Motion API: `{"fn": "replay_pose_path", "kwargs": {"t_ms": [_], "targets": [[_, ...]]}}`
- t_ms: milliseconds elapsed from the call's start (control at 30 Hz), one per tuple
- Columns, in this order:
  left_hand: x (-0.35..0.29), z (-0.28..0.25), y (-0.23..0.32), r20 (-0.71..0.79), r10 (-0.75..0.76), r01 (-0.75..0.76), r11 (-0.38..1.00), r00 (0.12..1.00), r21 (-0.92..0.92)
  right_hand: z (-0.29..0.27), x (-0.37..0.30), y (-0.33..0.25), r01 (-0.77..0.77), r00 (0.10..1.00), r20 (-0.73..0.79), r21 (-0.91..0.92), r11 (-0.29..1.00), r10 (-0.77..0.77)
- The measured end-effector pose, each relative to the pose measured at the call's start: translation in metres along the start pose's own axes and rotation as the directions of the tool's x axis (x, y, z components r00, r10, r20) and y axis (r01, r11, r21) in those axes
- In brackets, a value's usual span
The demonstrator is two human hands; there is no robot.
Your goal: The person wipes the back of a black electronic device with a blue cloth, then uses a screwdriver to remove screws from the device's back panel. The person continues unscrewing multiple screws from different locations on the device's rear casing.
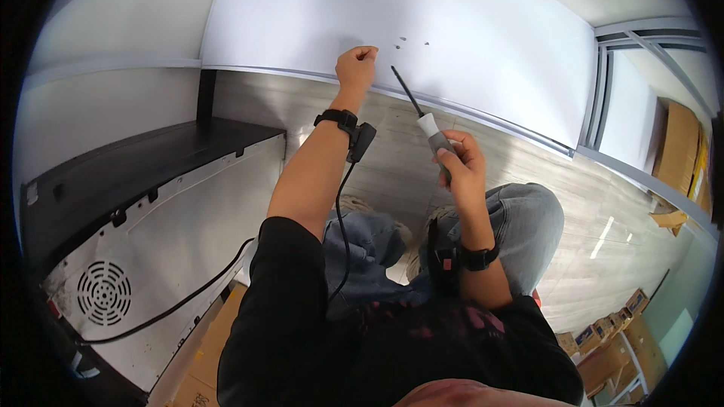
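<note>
My right hand [461, 162] is wrapped round the grey handle of a screwdriver [430, 126]. Its dark shaft points up and to the left, with the tip over the near edge of a white tabletop [505, 68]. Left of that tip, my left hand [356, 68] is closed in a pinch above the same edge; whatever it may hold is too small to make out. Just beyond the two hands lie a few small metal pieces [403, 38] that look like screws, grouped loosely on the white surface.
A black-topped metal cabinet [151, 151] with a round vent stands at my left, a black cable [204, 286] running across it. A metal frame [648, 38] and cardboard [676, 147] are at the right. More boxes [603, 325] sit at lower right on the grey floor.
</note>
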State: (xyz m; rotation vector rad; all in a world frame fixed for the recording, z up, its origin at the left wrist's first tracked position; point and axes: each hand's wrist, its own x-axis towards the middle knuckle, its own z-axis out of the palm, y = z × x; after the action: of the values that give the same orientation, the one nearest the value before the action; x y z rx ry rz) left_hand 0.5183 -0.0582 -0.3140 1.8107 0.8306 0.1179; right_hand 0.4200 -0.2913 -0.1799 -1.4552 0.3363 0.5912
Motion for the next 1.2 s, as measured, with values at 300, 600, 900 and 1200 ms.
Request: {"fn": "replay_pose_path", "kwargs": {"t_ms": [300,600,900,1200], "targets": [[0.001,0.039,-0.005,0.042,0.438,-0.411,0.801,0.898,0.435,-0.009,-0.014,0.003,0.027,0.998,-0.06,0.028,0.999,-0.025],[-0.023,-0.013,0.009,0.029,0.127,-0.127,0.992,0.991,0.004,-0.007,-0.009,-0.008,0.009,0.999,0.032,0.053,0.999,-0.011],[-0.17,-0.191,0.154,-0.09,0.006,-0.069,0.686,0.996,-0.724,0.08,-0.037,-0.061,0.121,0.771,0.608,0.154,0.981,-0.191],[-0.34,-0.308,0.125,-0.369,0.031,-0.302,0.637,0.929,-0.709,0.116,-0.127,-0.044,-0.051,0.34,0.933,0.143,0.988,-0.118]]}}
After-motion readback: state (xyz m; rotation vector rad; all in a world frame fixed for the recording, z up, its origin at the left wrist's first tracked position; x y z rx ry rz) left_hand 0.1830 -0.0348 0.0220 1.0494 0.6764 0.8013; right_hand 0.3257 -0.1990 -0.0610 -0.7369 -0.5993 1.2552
